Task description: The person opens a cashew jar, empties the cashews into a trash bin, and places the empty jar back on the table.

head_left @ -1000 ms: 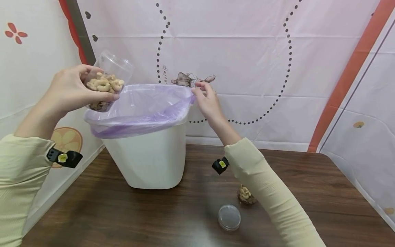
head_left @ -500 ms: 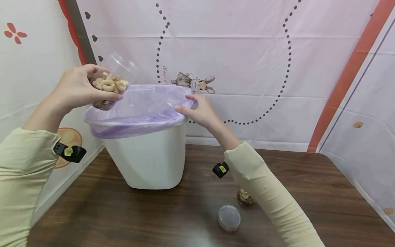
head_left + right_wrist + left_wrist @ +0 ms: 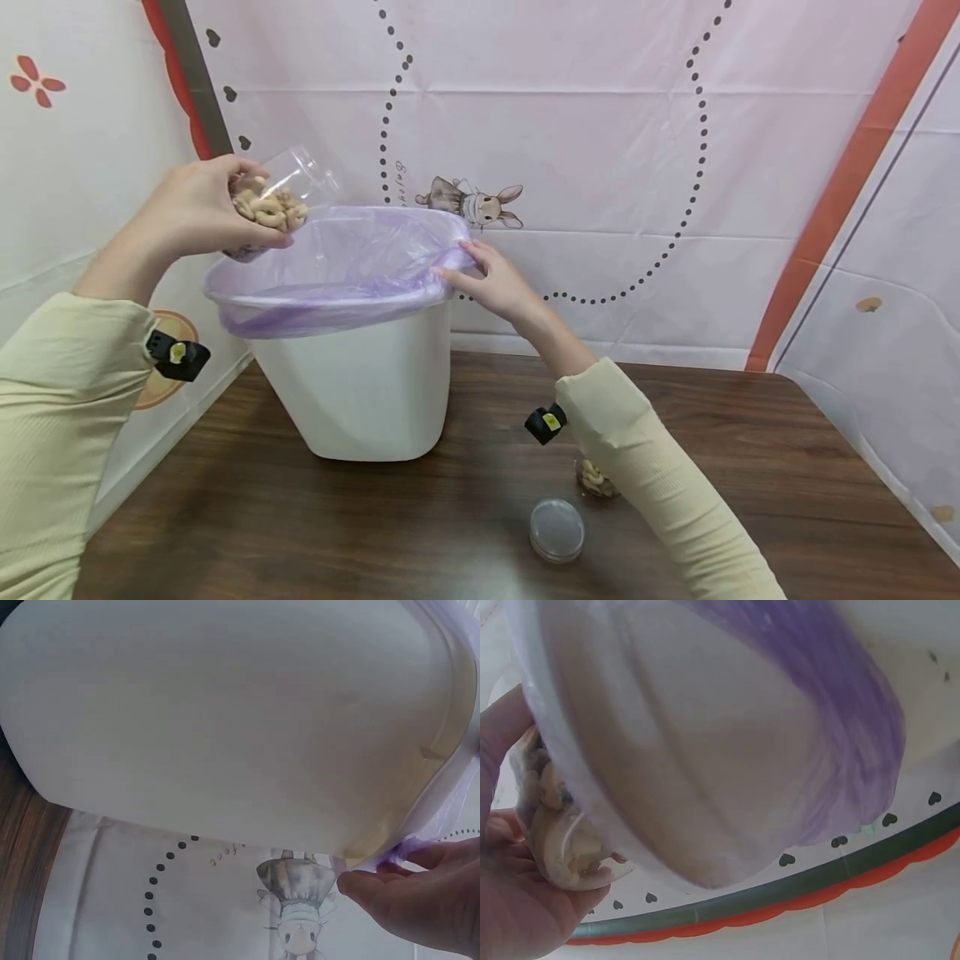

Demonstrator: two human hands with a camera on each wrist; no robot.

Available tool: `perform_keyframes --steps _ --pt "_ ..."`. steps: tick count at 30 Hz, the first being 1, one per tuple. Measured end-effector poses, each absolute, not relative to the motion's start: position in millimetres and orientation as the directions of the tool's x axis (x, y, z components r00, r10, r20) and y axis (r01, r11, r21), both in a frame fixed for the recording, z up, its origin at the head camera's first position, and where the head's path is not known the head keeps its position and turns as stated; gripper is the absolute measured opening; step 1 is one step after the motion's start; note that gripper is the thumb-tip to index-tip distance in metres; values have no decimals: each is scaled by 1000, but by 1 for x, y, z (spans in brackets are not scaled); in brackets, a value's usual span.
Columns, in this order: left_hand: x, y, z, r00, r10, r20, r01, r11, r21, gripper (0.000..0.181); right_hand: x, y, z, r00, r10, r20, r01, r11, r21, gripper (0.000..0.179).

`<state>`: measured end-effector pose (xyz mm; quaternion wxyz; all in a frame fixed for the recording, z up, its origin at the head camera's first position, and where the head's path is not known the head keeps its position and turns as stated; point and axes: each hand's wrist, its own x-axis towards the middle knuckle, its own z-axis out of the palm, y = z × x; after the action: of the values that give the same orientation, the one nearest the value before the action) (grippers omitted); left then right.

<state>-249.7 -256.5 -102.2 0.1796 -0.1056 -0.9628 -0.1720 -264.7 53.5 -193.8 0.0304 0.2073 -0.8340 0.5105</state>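
My left hand [image 3: 197, 210] grips a clear plastic jar [image 3: 298, 177] by its lower part, above the left end of the white trash bin [image 3: 367, 387]. The jar leans over, its mouth toward the upper right, and cashews [image 3: 272, 208] lie inside. Thumb and fingers of my right hand [image 3: 497, 287] pinch the purple bin liner [image 3: 303, 318] at the bin's right rim. In the right wrist view, the liner is bunched between those fingers [image 3: 367, 889]. From the left wrist, the bin's rim [image 3: 577, 765] partly hides the jar.
On the brown wooden table [image 3: 300, 533], a round clear lid [image 3: 557, 530] lies near the front. Behind it, a second container with cashews [image 3: 595, 479] stands partly hidden by my right sleeve [image 3: 645, 467]. Printed cloth [image 3: 585, 150] hangs behind and at both sides.
My right hand has come down from beyond the bin's corner and now pinches the liner at the rim. The left hand has shifted slightly right with the jar, which leans further over.
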Motion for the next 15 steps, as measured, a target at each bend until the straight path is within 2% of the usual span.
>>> perform_keyframes --steps 7,15 --pt "-254 -252 -103 -910 196 364 280 941 191 84 -264 55 -197 -901 -351 255 -368 309 -877 78" --pt "-257 -245 -106 -907 223 358 301 936 181 81 -263 59 -201 -923 -326 204 -291 244 -925 82"
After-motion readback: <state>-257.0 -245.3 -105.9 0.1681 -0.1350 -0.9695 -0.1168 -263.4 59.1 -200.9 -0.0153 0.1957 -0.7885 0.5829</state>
